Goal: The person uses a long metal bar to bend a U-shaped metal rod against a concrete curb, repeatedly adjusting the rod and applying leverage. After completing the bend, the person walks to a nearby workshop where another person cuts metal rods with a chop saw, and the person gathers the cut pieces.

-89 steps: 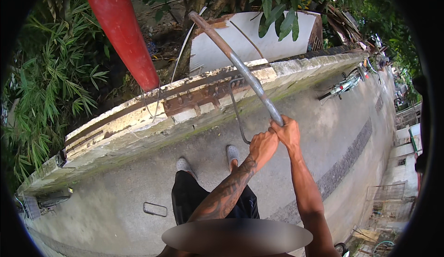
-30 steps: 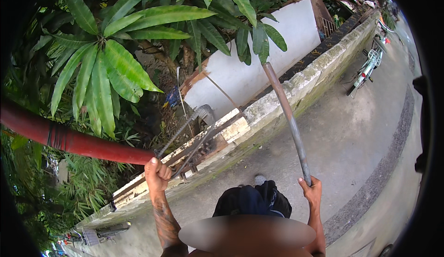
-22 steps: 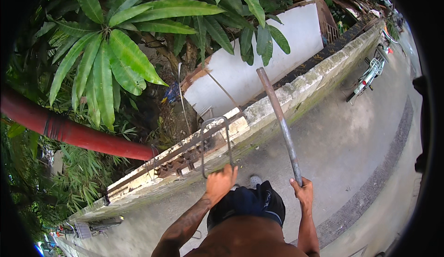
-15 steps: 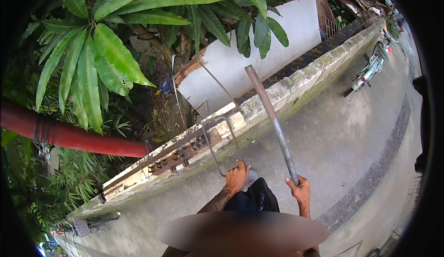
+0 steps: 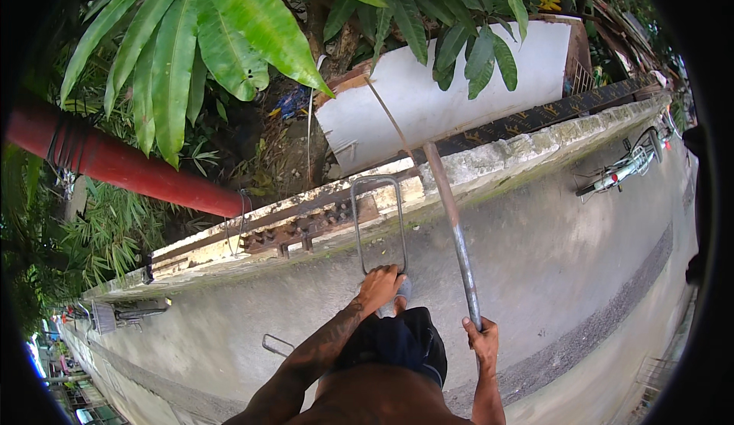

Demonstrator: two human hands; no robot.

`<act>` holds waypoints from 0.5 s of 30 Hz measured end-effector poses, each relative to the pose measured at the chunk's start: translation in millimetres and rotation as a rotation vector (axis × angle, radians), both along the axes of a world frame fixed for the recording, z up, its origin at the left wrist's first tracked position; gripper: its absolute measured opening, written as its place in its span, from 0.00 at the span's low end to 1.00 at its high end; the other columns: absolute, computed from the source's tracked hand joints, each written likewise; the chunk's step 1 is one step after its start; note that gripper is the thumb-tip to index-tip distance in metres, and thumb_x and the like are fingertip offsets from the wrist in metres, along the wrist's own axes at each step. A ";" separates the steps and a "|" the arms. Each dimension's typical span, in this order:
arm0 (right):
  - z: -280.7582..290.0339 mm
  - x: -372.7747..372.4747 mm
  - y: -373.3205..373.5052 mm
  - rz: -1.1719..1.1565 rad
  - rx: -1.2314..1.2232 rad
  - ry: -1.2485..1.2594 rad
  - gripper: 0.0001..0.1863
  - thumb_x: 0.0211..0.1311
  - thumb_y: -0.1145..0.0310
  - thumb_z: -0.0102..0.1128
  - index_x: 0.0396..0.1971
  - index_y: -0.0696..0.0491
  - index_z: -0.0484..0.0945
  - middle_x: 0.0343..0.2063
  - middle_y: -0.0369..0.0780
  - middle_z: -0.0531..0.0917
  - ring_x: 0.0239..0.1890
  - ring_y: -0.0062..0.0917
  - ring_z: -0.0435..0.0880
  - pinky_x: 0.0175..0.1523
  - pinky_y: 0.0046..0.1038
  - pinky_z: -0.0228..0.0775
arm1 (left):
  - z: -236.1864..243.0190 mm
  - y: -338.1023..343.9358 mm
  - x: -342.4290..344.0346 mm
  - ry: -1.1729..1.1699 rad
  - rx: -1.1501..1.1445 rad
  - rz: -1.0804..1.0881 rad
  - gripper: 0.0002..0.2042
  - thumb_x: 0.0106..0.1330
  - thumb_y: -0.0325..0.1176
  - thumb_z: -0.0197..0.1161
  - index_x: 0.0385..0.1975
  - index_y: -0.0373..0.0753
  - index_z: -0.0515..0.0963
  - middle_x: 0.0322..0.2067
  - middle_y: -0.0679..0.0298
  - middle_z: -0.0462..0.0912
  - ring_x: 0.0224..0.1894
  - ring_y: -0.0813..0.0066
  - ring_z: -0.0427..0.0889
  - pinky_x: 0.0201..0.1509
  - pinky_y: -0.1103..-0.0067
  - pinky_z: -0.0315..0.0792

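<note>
My left hand (image 5: 380, 287) is closed around the near end of a bent metal rod (image 5: 402, 226), shaped into a long rectangular loop with rounded corners. The loop's far end reaches over the low wall. In my right hand (image 5: 482, 341) is the near part of a long metal pipe (image 5: 459, 249), grey toward me and rusty brown at its far end. The pipe slants away, its tip in front of the wall top. To the left of the loop, a rusty metal fixture with stubby pegs (image 5: 306, 230) lies along the wall.
The low concrete wall (image 5: 527, 149) crosses ahead, with a white panel (image 5: 451, 92) behind it. A red pole (image 5: 138, 169) and broad green leaves (image 5: 172, 58) hang at left. Another bent rod (image 5: 277, 342) lies on the pavement. Bicycles (image 5: 623, 172) stand at right and far left.
The view has turned, so the wall runs more level and the leaves sit higher. The loop now points straighter ahead. A second bent rod shows by my left forearm. Both hands keep their holds.
</note>
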State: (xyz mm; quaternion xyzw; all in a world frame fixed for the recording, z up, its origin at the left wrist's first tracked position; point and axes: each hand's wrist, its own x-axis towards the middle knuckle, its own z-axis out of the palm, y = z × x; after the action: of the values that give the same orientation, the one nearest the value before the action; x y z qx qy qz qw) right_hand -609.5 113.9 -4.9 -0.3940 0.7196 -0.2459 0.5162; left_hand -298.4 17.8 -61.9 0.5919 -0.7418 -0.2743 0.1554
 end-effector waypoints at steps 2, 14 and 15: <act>4.7 6.6 -3.8 -0.019 0.024 -0.051 0.25 0.59 0.52 0.72 0.15 0.54 0.73 0.10 0.29 0.68 0.13 0.13 0.63 0.18 0.24 0.54 | 9.0 -0.6 1.3 -0.033 0.023 -0.012 0.14 0.67 0.40 0.62 0.36 0.32 0.76 0.32 0.48 0.83 0.39 0.48 0.83 0.44 0.61 0.76; 10.4 17.3 -47.1 0.061 -0.084 -0.073 0.24 0.58 0.54 0.72 0.14 0.54 0.72 0.10 0.29 0.67 0.13 0.13 0.63 0.18 0.25 0.53 | 146.2 -24.9 71.5 0.195 -0.534 0.382 0.08 0.68 0.33 0.63 0.35 0.33 0.79 0.23 0.59 0.77 0.25 0.66 0.75 0.30 0.70 0.69; 9.6 17.3 -50.5 0.068 -0.090 -0.068 0.24 0.58 0.54 0.72 0.14 0.54 0.72 0.10 0.29 0.67 0.13 0.13 0.62 0.19 0.25 0.53 | 162.1 -30.5 76.6 0.342 -0.445 0.621 0.10 0.72 0.36 0.60 0.35 0.35 0.79 0.19 0.65 0.74 0.20 0.74 0.70 0.23 0.73 0.64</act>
State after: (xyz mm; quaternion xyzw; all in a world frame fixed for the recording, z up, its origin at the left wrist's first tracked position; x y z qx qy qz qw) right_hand -592.1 63.5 4.7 -0.4325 0.6760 -0.2735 0.5303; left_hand -221.8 -12.7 100.2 0.6853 -0.5330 -0.1419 0.4756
